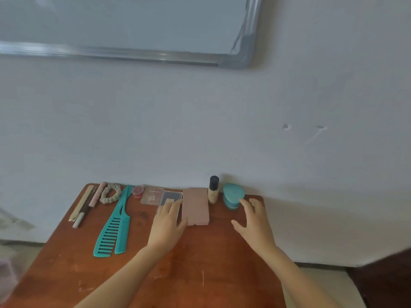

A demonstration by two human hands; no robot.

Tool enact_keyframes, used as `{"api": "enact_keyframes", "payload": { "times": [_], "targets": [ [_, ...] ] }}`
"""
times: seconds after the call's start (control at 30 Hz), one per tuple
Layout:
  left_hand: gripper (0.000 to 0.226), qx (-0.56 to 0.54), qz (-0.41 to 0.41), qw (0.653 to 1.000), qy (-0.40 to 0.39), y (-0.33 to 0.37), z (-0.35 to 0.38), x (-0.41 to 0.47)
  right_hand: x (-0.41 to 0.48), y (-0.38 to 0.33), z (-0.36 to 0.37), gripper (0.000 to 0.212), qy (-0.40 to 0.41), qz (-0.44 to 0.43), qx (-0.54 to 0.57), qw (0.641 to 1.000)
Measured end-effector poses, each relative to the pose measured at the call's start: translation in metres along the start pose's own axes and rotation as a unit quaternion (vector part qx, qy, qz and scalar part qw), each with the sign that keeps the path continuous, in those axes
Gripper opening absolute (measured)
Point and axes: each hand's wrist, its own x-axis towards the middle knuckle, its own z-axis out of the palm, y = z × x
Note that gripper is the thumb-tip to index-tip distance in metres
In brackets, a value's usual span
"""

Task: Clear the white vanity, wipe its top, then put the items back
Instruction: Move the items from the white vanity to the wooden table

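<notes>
At table's [200, 274] far edge, left hand [168, 221] on palette [172, 195], right hand [255, 221] spread

It looked like a plain home dressing corner: a scuffed wooden table [200, 263] against a bare white wall [200, 130]. Teal combs [111, 232] and a scrunchie [106, 200] lay left of the left hand [169, 221]. A pink palette [195, 206] and foundation bottle [213, 190] sat between it and the right hand [255, 221].
</notes>
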Motion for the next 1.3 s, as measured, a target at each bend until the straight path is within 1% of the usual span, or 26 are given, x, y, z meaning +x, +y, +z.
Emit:
{"api": "enact_keyframes", "payload": {
  "times": [0.07,0.17,0.33,0.47,0.6,0.67,0.73,0.77,0.83,0.87,0.97,1.0,1.03,1.1,1.13,1.23,1.3],
  "targets": [
    [0.048,0.005,0.028,1.0,0.0,-0.004,-0.006,0.0,-0.011,-0.011,-0.002,0.062,-0.009,0.018,-0.015,1.0],
    [0.047,0.006,0.063,0.998,-0.009,-0.011,-0.017,0.003,-0.029,-0.027,-0.007,0.062,-0.002,0.043,-0.033,0.999],
    [0.045,-0.013,0.168,0.985,-0.037,-0.027,-0.04,0.004,-0.064,-0.061,-0.013,0.059,0.055,0.134,-0.033,0.989],
    [0.044,-0.02,0.267,0.962,-0.062,-0.04,-0.073,0.005,-0.09,-0.107,0.002,0.06,0.103,0.2,-0.021,0.974],
    [0.051,-0.029,0.314,0.946,-0.068,-0.04,-0.092,0.005,-0.123,-0.141,0.011,0.059,0.136,0.239,-0.02,0.961],
    [0.041,-0.05,0.35,0.931,-0.09,-0.024,-0.089,-0.012,-0.156,-0.148,0.012,0.06,0.148,0.271,-0.024,0.951],
    [0.041,-0.083,0.393,0.906,-0.133,0.0,-0.083,-0.042,-0.194,-0.147,0.004,0.059,0.174,0.309,-0.029,0.935],
    [0.046,-0.089,0.424,0.888,-0.153,0.013,-0.078,-0.059,-0.217,-0.146,-0.002,0.059,0.191,0.332,-0.034,0.923],
    [0.066,-0.088,0.488,0.847,-0.193,0.034,-0.068,-0.097,-0.27,-0.147,-0.014,0.06,0.218,0.384,-0.059,0.895],
    [0.069,-0.089,0.521,0.822,-0.211,0.044,-0.063,-0.117,-0.301,-0.15,-0.018,0.059,0.228,0.416,-0.072,0.877],
    [0.05,-0.095,0.615,0.736,-0.268,0.073,-0.055,-0.188,-0.4,-0.168,-0.021,0.058,0.277,0.502,-0.087,0.814],
    [0.05,-0.107,0.637,0.709,-0.283,0.08,-0.054,-0.216,-0.434,-0.18,-0.019,0.058,0.296,0.527,-0.088,0.792],
    [0.056,-0.116,0.644,0.687,-0.316,0.085,-0.053,-0.246,-0.468,-0.194,-0.016,0.057,0.31,0.552,-0.09,0.769],
    [0.074,-0.125,0.64,0.659,-0.375,0.087,-0.056,-0.31,-0.532,-0.227,-0.008,0.057,0.324,0.607,-0.084,0.721],
    [0.079,-0.128,0.641,0.646,-0.394,0.083,-0.059,-0.342,-0.563,-0.245,-0.003,0.057,0.331,0.63,-0.08,0.698],
    [0.082,-0.121,0.663,0.598,-0.434,0.059,-0.072,-0.432,-0.649,-0.295,0.019,0.053,0.372,0.674,-0.086,0.632],
    [0.084,-0.12,0.678,0.568,-0.451,0.04,-0.086,-0.484,-0.695,-0.331,0.032,0.055,0.371,0.704,-0.094,0.598]
  ]
}}
